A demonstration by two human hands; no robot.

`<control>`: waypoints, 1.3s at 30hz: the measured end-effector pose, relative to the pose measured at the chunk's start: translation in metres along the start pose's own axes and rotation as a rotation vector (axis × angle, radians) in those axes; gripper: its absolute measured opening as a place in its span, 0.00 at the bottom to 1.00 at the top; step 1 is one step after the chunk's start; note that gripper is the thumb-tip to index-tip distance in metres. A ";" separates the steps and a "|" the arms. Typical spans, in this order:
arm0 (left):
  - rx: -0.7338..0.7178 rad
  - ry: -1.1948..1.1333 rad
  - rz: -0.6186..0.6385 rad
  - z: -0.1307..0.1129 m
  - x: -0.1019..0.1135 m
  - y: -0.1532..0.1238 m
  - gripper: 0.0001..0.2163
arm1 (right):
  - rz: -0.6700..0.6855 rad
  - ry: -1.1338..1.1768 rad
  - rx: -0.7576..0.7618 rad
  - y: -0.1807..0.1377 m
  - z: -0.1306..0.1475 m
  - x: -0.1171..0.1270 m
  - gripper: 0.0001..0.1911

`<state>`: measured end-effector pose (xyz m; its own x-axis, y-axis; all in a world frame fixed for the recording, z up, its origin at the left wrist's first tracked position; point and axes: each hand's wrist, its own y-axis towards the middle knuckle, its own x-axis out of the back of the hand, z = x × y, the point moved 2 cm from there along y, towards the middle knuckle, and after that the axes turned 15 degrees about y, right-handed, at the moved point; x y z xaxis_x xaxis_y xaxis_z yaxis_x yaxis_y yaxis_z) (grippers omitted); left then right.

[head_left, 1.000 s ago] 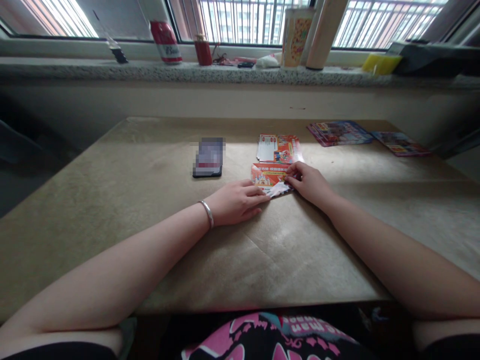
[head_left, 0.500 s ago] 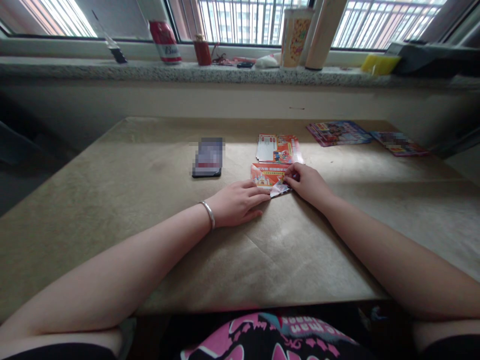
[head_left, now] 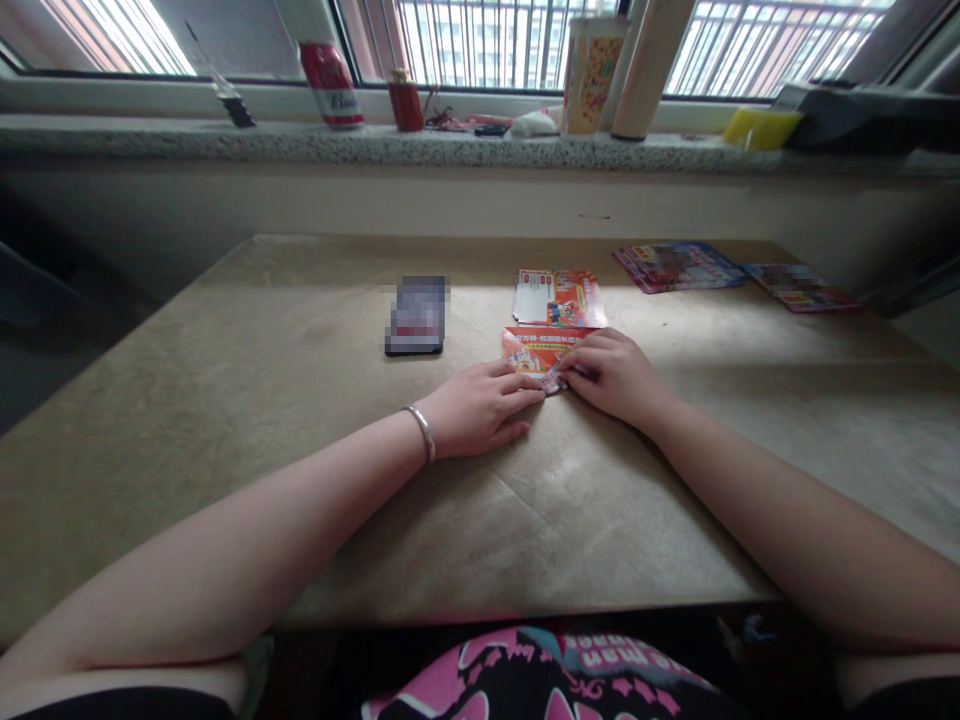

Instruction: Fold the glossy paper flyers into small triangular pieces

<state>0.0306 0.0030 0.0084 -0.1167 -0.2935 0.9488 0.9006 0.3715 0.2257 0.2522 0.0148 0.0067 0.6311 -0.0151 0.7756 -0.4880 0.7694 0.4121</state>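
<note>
A red-orange printed flyer [head_left: 536, 345] with white lettering lies on the table, its lower edge partly folded up near the middle. My left hand [head_left: 484, 405], with a silver bangle at the wrist, lies flat with fingers stretched out over the flyer's lower left edge. My right hand [head_left: 611, 370] is closed, its bunched fingertips pressing the folded lower right part of the flyer and covering much of that side. Just beyond the flyer is a stack of similar flyers [head_left: 577, 298], white and orange on top.
A phone-like dark object [head_left: 417, 315], blurred over, lies left of the flyers. Colourful printed sheets [head_left: 679, 268] sit at the back right, with a smaller pile [head_left: 799, 287] beside them. On the stone windowsill [head_left: 450, 150] stand a red can [head_left: 330, 85], a red bottle [head_left: 406, 105] and a patterned cup [head_left: 592, 80].
My right hand has moved slightly left and toward me, bringing the flyer's lower right corner over and down. My left hand has barely shifted.
</note>
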 end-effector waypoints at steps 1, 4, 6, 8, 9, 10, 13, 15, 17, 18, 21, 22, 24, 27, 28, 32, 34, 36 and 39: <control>0.000 0.000 0.001 0.000 0.000 0.000 0.19 | 0.080 -0.001 0.042 -0.002 0.005 0.000 0.09; 0.002 -0.001 -0.004 0.000 -0.001 -0.001 0.19 | 0.166 -0.018 0.092 -0.006 0.014 0.000 0.11; 0.002 -0.005 -0.011 0.000 -0.001 -0.002 0.19 | 0.173 -0.009 0.101 -0.008 0.017 0.001 0.12; 0.004 -0.008 -0.016 0.000 -0.001 -0.002 0.19 | 0.191 0.015 0.113 -0.009 0.018 0.000 0.13; 0.006 -0.010 -0.018 0.000 -0.001 -0.002 0.19 | 0.203 0.025 0.122 -0.010 0.018 0.000 0.14; 0.007 -0.010 -0.019 0.000 -0.001 -0.002 0.19 | 0.215 0.029 0.130 -0.010 0.019 -0.001 0.14; 0.009 -0.004 -0.017 0.000 -0.002 -0.002 0.19 | 0.233 0.015 0.135 -0.010 0.022 -0.002 0.14; 0.007 0.004 -0.017 0.000 -0.002 -0.002 0.20 | 0.237 0.004 0.132 -0.010 0.023 -0.002 0.14; 0.003 0.012 -0.020 0.000 -0.002 -0.003 0.20 | 0.247 0.005 0.136 -0.010 0.023 -0.002 0.13; -0.002 0.013 -0.025 0.000 -0.001 -0.003 0.20 | 0.252 0.009 0.135 -0.010 0.023 -0.002 0.13; -0.040 0.003 -0.042 0.002 0.000 -0.004 0.17 | 0.263 0.022 0.131 -0.010 0.022 -0.001 0.12; -0.055 -0.002 -0.048 0.003 0.001 -0.005 0.16 | 0.265 0.025 0.133 -0.011 0.021 -0.001 0.13; -0.069 -0.011 -0.057 0.004 0.001 -0.006 0.15 | 0.269 0.023 0.139 -0.011 0.021 -0.001 0.13; -0.055 -0.014 -0.053 0.005 0.001 -0.007 0.17 | 0.278 0.010 0.145 -0.012 0.021 -0.001 0.15; -0.051 -0.014 -0.046 0.006 0.001 -0.007 0.18 | 0.281 0.005 0.147 -0.012 0.021 -0.001 0.15; -0.058 -0.014 -0.025 0.006 0.000 -0.007 0.17 | 0.279 -0.033 0.180 -0.011 0.024 0.000 0.16; -0.060 -0.014 -0.017 0.006 0.000 -0.007 0.17 | 0.272 -0.063 0.210 -0.011 0.025 0.001 0.16; -0.056 -0.016 -0.012 0.006 0.001 -0.007 0.17 | 0.270 -0.090 0.233 -0.011 0.026 0.001 0.16; -0.046 -0.020 -0.011 0.006 0.002 -0.007 0.17 | 0.274 -0.099 0.243 -0.011 0.026 0.001 0.16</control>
<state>0.0217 0.0052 0.0099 -0.1349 -0.2792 0.9507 0.9176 0.3268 0.2262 0.2426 -0.0101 0.0157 0.4018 0.0999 0.9103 -0.7671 0.5795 0.2750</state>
